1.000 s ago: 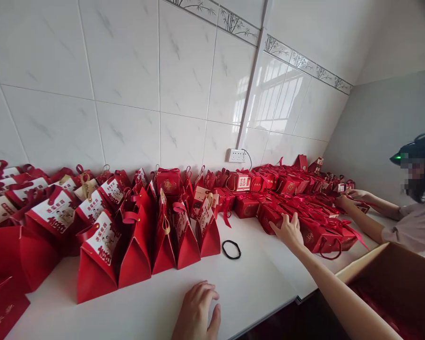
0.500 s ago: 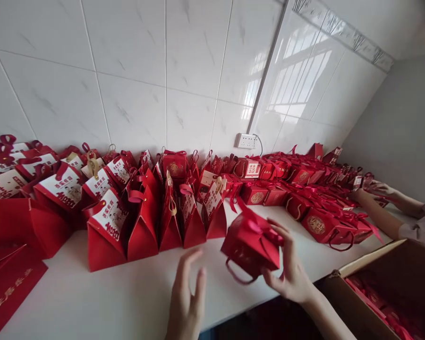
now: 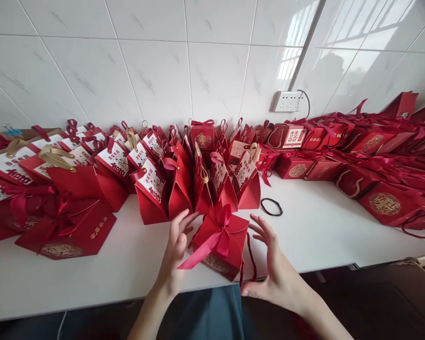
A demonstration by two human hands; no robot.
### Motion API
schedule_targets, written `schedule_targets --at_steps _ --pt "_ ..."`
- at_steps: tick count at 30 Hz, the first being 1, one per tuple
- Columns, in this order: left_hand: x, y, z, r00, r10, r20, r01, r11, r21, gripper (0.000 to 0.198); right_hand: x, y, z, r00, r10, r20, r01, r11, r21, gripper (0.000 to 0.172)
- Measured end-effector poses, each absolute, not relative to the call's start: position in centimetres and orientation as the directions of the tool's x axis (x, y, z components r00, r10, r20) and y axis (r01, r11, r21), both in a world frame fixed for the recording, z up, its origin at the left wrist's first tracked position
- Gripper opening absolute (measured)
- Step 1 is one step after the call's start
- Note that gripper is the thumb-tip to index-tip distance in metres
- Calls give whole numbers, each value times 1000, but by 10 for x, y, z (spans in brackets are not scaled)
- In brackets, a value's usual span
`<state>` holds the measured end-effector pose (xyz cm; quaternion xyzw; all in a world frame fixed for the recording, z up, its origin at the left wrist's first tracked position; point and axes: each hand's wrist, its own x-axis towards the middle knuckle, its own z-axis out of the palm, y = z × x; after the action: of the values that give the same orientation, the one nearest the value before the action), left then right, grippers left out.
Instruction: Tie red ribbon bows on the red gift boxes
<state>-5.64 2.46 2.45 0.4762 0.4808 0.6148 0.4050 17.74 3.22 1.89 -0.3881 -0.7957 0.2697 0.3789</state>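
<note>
A red gift box (image 3: 230,236) with a pink-red ribbon bow on top and a dark red rope handle (image 3: 252,259) sits at the table's front edge. My left hand (image 3: 175,252) is beside its left side, fingers spread and curved towards it. On the other side my right hand (image 3: 269,264) is held open, its thumb low by the rope handle. Whether either hand touches the box I cannot tell for sure. Just behind stand red triangular gift boxes (image 3: 152,193) with white printed fronts and loop handles.
Larger red boxes with bows (image 3: 71,231) lie at the left on the white table (image 3: 134,278). Many red boxes (image 3: 386,203) are stacked at the right. A black loop (image 3: 271,207) lies right of the box. A power socket (image 3: 288,101) is on the tiled wall (image 3: 156,71).
The box has gone from my right hand in the air to the table in front of me, and that hand has opened. My view has turned, and the co-worker's arms are out of sight.
</note>
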Motion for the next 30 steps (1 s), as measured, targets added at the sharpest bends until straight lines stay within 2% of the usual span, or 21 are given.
schedule_targets --at_steps 2,4,7,9,12,17,20,23,25,28,30 --pt "-58 25 28 -113 981 157 -87 -168 982 67 172 33 14 -407 830 381 397 537 -744 114" --pt "-59 21 27 -96 978 185 -31 -189 981 69 171 33 8 -346 859 378 379 497 -781 101" --pt "-63 11 17 -236 932 276 160 -243 957 59 175 33 -1 -127 901 415 312 433 -846 71" --pt "-63 9 12 -323 897 301 215 -241 947 51 179 31 -3 -19 914 406 252 398 -882 60" --pt "-51 15 13 -312 912 267 192 -215 958 50 178 30 -2 -6 932 362 184 357 -916 57" --pt "-19 21 23 -131 964 229 122 -214 969 63 172 31 2 -140 944 298 38 306 -951 60" --pt "-13 9 20 -235 939 250 132 -224 966 55 171 31 3 -200 947 250 -27 250 -968 64" --pt "-20 -6 16 -320 924 211 61 -202 978 45 171 30 9 -281 943 179 -56 170 -984 59" --pt "-29 -12 18 -370 912 178 59 -169 984 42 171 29 16 -253 954 164 -43 158 -986 51" --pt "-42 -15 29 -439 883 166 136 -118 984 42 174 29 28 -97 979 179 -41 176 -984 42" --pt "-47 -15 40 -418 894 161 206 -79 975 46 178 33 34 -31 983 178 -76 176 -982 45"
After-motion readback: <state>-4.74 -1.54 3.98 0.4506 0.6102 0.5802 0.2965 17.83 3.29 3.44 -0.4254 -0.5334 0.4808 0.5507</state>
